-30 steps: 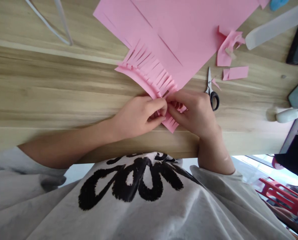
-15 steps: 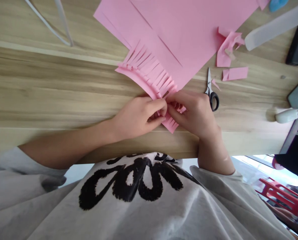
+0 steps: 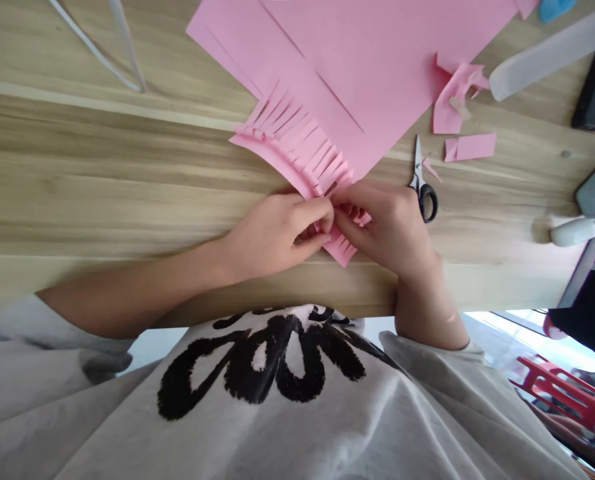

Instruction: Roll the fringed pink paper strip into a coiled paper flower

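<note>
A pink paper strip [image 3: 297, 167] cut into a fringe along one side lies slantwise in front of me, some of its fringe ends curled over. My left hand [image 3: 290, 230] pinches the strip near its lower part, thumb and forefinger closed on it. Right beside it, my right hand [image 3: 384, 223] has its fingertips closed on the fringe of the same strip. The strip's lower end shows below the fingers. What exactly the fingertips press is partly hidden by the hands.
Large pink paper sheets [image 3: 367, 67] lie beyond the strip. Black-handled scissors [image 3: 421, 180] rest right of my right hand, near a crumpled pink scrap [image 3: 452, 100] and a small pink piece [image 3: 471, 147]. A white cable [image 3: 127, 47] is at upper left; a red stool [image 3: 567, 393] stands below the table.
</note>
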A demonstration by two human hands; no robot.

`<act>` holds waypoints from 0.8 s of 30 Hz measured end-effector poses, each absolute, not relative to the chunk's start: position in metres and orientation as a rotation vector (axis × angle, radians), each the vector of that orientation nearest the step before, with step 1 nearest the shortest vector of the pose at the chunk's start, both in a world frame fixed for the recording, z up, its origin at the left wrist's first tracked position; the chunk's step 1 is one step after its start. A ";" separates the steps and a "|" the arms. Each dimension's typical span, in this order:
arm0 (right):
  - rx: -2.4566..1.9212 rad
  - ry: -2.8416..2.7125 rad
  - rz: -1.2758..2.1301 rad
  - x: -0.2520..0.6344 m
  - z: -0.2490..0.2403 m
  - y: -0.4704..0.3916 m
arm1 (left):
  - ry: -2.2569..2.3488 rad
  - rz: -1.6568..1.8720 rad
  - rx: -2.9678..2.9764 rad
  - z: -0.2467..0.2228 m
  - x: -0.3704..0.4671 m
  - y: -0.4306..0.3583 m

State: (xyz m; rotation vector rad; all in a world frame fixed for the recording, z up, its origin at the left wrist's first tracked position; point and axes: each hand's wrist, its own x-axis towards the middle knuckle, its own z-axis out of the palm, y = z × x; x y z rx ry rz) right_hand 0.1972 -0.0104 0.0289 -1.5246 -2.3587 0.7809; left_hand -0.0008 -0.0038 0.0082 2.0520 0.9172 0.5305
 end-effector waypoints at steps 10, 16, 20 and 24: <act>-1.558 -2.380 0.837 0.196 0.030 -0.010 | 0.912 0.489 1.988 0.009 -0.002 -0.004; -1.563 -2.378 0.825 0.196 0.029 -0.010 | 0.940 0.479 2.036 0.009 -0.002 -0.004; -1.556 -2.381 0.825 0.196 0.029 -0.010 | 0.939 0.496 2.039 0.009 -0.001 -0.004; -1.562 -2.383 0.827 0.196 0.030 -0.010 | 0.938 0.490 2.036 0.010 -0.001 -0.004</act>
